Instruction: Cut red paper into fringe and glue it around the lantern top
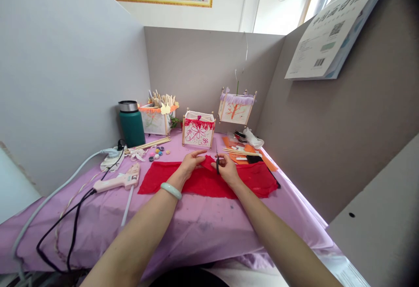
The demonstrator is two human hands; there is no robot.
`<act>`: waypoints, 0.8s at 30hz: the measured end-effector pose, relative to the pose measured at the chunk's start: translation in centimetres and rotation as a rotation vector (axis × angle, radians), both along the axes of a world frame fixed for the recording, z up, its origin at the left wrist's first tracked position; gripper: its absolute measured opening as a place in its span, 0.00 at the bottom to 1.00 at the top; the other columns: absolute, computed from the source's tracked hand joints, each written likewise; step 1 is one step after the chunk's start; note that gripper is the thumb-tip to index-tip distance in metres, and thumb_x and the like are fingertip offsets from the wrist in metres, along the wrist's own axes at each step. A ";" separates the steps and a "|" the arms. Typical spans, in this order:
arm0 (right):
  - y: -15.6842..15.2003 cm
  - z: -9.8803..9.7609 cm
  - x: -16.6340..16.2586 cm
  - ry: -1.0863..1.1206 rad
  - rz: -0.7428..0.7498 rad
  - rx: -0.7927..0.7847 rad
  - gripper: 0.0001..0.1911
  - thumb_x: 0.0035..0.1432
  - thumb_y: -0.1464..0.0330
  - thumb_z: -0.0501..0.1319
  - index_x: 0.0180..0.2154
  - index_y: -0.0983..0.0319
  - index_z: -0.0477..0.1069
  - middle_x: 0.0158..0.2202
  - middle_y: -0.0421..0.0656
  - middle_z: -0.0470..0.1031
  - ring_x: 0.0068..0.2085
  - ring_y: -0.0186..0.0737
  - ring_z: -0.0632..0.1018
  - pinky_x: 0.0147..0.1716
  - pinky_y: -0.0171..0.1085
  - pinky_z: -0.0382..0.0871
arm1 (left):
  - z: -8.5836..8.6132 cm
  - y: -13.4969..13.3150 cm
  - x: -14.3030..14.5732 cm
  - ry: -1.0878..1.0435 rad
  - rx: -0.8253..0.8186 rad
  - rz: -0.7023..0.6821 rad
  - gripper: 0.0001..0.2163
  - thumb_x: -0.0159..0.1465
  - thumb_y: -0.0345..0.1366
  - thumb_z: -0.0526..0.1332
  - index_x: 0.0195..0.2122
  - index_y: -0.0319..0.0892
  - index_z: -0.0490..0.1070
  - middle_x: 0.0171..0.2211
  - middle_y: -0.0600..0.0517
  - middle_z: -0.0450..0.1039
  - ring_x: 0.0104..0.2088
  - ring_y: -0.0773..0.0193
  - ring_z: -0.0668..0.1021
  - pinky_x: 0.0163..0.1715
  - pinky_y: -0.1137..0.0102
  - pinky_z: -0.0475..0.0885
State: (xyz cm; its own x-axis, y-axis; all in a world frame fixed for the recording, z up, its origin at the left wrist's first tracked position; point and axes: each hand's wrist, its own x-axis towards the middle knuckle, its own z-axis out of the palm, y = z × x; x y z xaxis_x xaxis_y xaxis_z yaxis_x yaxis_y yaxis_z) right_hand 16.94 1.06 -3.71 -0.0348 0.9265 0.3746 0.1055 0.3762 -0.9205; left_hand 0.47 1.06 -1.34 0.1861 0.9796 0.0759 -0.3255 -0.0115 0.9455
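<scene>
My left hand [192,163], with a pale bangle on its wrist, pinches a small folded piece of red cloth [208,162]. Right beside it, my right hand [227,169] is closed around a pair of black-handled scissors [218,163], whose blades point up and away at the edge of the red piece. Whether the blades are apart cannot be made out. Beneath both hands a wide strip of red fabric [209,185] lies spread across the purple tablecloth [203,221]. Just beyond the hands stands a small white lantern box [198,133] with red fringe and a drawn flower.
A pink glue gun [119,180] with cables lies left, near a power strip [112,160] and a green bottle [132,123]. A box of sticks [159,114] stands behind. A purple-fringed lantern [237,108] hangs back right, above orange sheets [266,160] and wooden sticks [240,152].
</scene>
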 end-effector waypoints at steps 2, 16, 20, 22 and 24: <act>0.0 -0.1 0.1 -0.012 -0.004 0.008 0.23 0.39 0.62 0.65 0.39 0.62 0.64 0.20 0.34 0.64 0.21 0.30 0.66 0.20 0.29 0.58 | 0.2 -0.1 -0.2 0.025 0.010 -0.008 0.20 0.48 0.30 0.67 0.44 0.38 0.73 0.27 0.50 0.74 0.24 0.69 0.74 0.27 0.73 0.70; 0.0 -0.7 0.3 -0.250 -0.078 0.172 0.18 0.45 0.63 0.61 0.40 0.61 0.65 0.22 0.35 0.65 0.24 0.33 0.68 0.25 0.31 0.62 | -0.3 0.1 -0.4 -0.002 -0.066 -0.230 0.14 0.47 0.22 0.66 0.37 0.35 0.75 0.37 0.43 0.75 0.31 0.58 0.78 0.30 0.64 0.75; -0.1 -0.7 0.2 -0.270 -0.095 0.176 0.19 0.45 0.63 0.61 0.41 0.61 0.65 0.22 0.35 0.65 0.25 0.34 0.68 0.26 0.32 0.62 | -0.5 0.2 -0.1 -0.077 -0.065 -0.210 0.16 0.45 0.20 0.66 0.37 0.34 0.75 0.35 0.43 0.75 0.31 0.60 0.78 0.35 0.65 0.74; -0.2 -0.6 0.2 -0.273 -0.102 0.175 0.19 0.45 0.63 0.61 0.41 0.61 0.65 0.22 0.35 0.65 0.25 0.33 0.67 0.26 0.31 0.62 | -0.4 0.1 0.1 -0.089 -0.049 -0.168 0.19 0.45 0.20 0.67 0.40 0.34 0.73 0.30 0.47 0.74 0.28 0.64 0.77 0.35 0.66 0.74; -0.2 -0.6 0.1 -0.267 -0.103 0.172 0.19 0.45 0.63 0.62 0.41 0.61 0.65 0.22 0.36 0.65 0.25 0.33 0.67 0.26 0.31 0.62 | -0.3 0.1 0.2 -0.106 -0.040 -0.120 0.23 0.45 0.20 0.67 0.44 0.35 0.70 0.24 0.52 0.72 0.25 0.68 0.76 0.34 0.66 0.74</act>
